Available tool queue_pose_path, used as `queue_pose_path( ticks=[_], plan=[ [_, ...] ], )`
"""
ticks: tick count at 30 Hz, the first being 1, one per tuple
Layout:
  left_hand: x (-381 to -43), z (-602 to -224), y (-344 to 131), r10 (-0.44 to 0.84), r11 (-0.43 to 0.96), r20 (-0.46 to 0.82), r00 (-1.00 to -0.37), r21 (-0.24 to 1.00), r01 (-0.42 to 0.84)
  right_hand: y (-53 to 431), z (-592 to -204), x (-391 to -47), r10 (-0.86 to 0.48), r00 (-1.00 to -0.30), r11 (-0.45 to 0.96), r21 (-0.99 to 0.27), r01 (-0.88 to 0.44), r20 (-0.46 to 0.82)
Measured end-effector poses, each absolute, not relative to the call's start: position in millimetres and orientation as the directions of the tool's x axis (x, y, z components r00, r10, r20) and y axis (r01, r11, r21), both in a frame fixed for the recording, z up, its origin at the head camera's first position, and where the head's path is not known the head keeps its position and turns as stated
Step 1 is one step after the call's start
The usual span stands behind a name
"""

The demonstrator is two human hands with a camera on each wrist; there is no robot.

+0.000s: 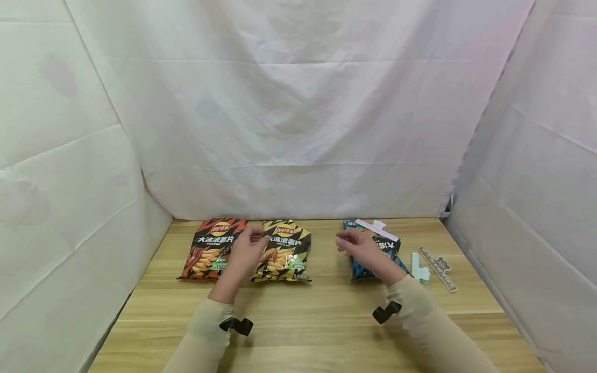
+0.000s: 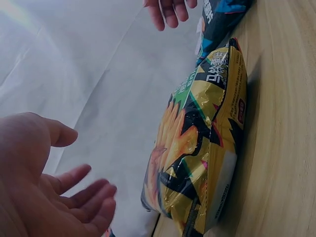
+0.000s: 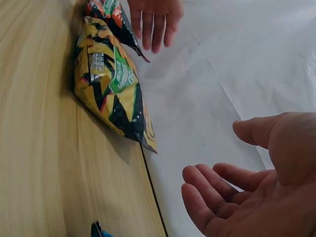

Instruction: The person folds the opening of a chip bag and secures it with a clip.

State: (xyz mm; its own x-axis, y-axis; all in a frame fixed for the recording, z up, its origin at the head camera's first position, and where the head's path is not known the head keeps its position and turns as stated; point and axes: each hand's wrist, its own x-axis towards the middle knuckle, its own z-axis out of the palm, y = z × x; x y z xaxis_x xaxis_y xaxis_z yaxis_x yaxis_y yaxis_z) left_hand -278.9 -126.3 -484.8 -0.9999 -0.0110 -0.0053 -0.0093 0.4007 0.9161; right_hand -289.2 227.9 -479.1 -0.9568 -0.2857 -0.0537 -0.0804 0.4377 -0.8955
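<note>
Pale wood-grain tabletop (image 1: 303,342) stretches between hanging white cloth walls (image 1: 289,114). Nearest its front edge come two cream sleeves (image 1: 200,331), each with a black wrist mount (image 1: 236,325). Beyond them both hands hover, fingers loosely bent, thumbs well apart from the fingers, holding nothing: the left hand (image 1: 247,249) between two bags, the right hand (image 1: 366,251) over a third.

Toward the table's right edge lie a mint-green plastic clip (image 1: 421,272), its bar running near to far, and a grey see-through clip (image 1: 438,267) set diagonally.

Along the back edge, a glossy yellow-and-black chip bag (image 1: 294,251) lies left of centre, and a red-and-black chip bag (image 1: 205,256) nearer the left corner; their long axes run front to back, logo ends pointing to the cloth. Right of centre, a blue-and-black chip bag (image 1: 364,270) lies askew, a white bar clip (image 1: 379,228) slanting across its far end.

Both wrist views show the yellow bag's plump side; the left one reveals clear space between it and the left hand. Only the head view shows the two loose clips.
</note>
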Motion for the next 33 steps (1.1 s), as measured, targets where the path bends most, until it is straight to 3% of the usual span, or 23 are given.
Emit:
queue_pose_path(
  ticks=[12, 19, 25, 33],
  plan=[
    [-307, -510, -112, -0.014, 0.444, -0.042, -0.999, 0.895, -0.043, 178, -504, -308, -0.194, -0.966, 0.390, -0.917, 0.085, -0.172],
    [-324, -521, -107, -0.043, 0.407, -0.133, -0.990, 0.903, -0.139, 154, -515, -319, -0.121, -0.958, 0.317, -0.925, 0.209, -0.258],
    [-334, -523, -106, -0.070, 0.374, -0.192, -0.979, 0.905, -0.204, 146, -514, -324, -0.088, -0.946, 0.356, -0.897, 0.262, -0.311],
    [-343, -519, -105, -0.067, 0.283, -0.263, -0.963, 0.920, -0.271, 142, -515, -332, -0.088, -0.948, 0.440, -0.866, 0.238, -0.305]
  ],
)
